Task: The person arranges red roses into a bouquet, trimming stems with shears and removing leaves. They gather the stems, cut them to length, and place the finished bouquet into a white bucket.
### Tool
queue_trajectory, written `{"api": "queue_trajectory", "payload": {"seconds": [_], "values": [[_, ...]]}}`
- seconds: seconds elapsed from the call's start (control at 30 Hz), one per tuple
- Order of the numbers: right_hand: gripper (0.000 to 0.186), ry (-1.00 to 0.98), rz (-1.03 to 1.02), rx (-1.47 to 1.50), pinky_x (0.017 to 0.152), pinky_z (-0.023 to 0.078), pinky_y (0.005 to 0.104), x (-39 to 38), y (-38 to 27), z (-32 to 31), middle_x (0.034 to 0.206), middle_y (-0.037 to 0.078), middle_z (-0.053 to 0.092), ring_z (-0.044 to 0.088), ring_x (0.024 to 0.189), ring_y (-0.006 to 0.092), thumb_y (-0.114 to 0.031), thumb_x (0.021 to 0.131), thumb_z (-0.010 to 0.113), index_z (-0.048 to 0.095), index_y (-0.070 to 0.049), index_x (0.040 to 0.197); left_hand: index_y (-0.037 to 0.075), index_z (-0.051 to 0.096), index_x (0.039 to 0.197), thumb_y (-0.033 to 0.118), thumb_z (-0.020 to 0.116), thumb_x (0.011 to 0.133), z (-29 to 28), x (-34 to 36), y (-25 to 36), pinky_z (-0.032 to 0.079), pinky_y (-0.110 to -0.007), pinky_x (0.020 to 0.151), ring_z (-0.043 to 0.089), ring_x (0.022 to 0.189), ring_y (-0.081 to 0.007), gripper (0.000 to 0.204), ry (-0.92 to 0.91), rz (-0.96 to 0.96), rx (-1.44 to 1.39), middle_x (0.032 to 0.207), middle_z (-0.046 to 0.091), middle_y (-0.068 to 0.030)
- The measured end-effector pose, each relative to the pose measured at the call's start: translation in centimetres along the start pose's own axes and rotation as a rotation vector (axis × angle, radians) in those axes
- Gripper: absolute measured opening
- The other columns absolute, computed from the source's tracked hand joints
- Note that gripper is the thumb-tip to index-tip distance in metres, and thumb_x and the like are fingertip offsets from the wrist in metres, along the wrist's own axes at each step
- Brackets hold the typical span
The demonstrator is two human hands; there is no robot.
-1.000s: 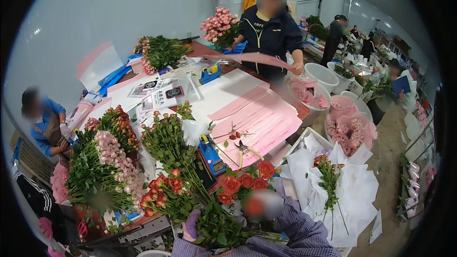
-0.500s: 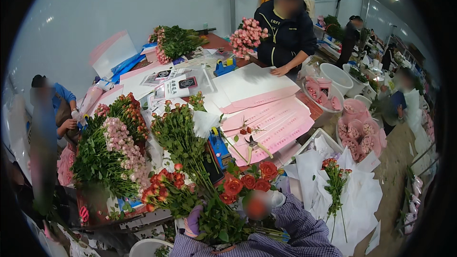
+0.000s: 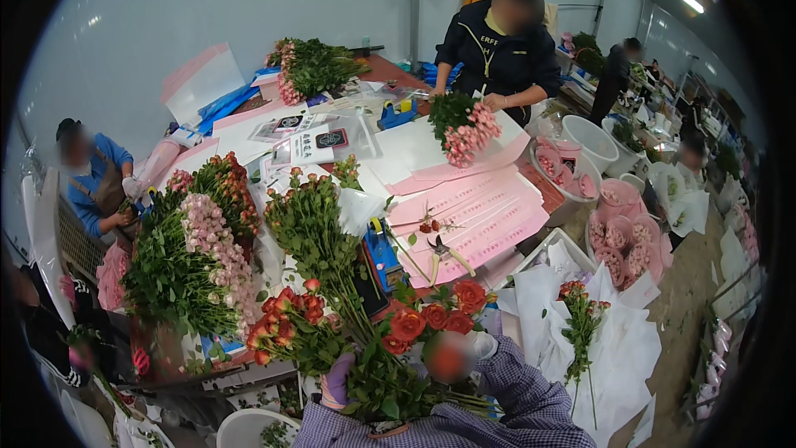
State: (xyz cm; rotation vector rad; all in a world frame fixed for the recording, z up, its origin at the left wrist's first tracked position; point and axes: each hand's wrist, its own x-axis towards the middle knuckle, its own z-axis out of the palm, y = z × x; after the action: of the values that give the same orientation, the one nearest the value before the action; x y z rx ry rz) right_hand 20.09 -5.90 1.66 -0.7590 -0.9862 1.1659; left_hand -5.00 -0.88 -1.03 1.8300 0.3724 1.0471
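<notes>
The red roses (image 3: pixel 406 325) sit close against the person's checked front, by the near edge of the table, their leafy stems (image 3: pixel 388 394) below. The gloved left hand (image 3: pixel 336 383) looks curled round the greenery; the right hand (image 3: pixel 483 347) lies beside the blooms, too blurred to tell its grip. The bunch is probably light, with stiff, perhaps thorny stems and easily bruised petals: best held low, by the stems.
</notes>
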Motion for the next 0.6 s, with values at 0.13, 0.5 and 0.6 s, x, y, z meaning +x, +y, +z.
{"api": "queue_trajectory", "payload": {"seconds": [0.13,0.5,0.6], "values": [[0.04,0.003,0.006,-0.007,0.09,0.035,0.033,-0.2,-0.2,0.1,0.119,0.012,0.041,0.043,0.105,0.0237,-0.011,0.08,0.046,0.039,-0.001,0.118,-0.004,0.047,0.073,0.002,0.062,0.068,-0.2,0.2,-0.1,0.04,-0.035,0.075,0.049,0.071,-0.0255,0.017,0.006,0.001,0.015,0.074,0.046,-0.011],[0.029,0.071,0.032,-0.184,0.074,0.038,0.0307,0.3,-1.1,0.6,0.096,0.01,0.05,0.049,0.085,0.0224,-0.01,0.077,0.048,0.047,-0.001,0.104,-0.005,0.048,0.073,0.001,0.062,0.067,-0.2,0.6,-1.0,0.041,-0.034,0.072,0.05,0.071,-0.0254,0.016,0.017,-0.026,0.008,0.074,0.047,-0.0115],[0.027,0.211,0.064,-0.695,0.069,0.039,0.03,0.0,-7.4,0.8,0.089,0.01,0.052,0.05,0.079,0.022,-0.01,0.076,0.049,0.049,-0.001,0.101,-0.005,0.048,0.073,0.001,0.062,0.067,-0.8,-0.6,-1.0,0.042,-0.034,0.071,0.05,0.071,-0.0254,0.016,0.069,-0.083,0.048,0.075,0.048,-0.0117]]}}
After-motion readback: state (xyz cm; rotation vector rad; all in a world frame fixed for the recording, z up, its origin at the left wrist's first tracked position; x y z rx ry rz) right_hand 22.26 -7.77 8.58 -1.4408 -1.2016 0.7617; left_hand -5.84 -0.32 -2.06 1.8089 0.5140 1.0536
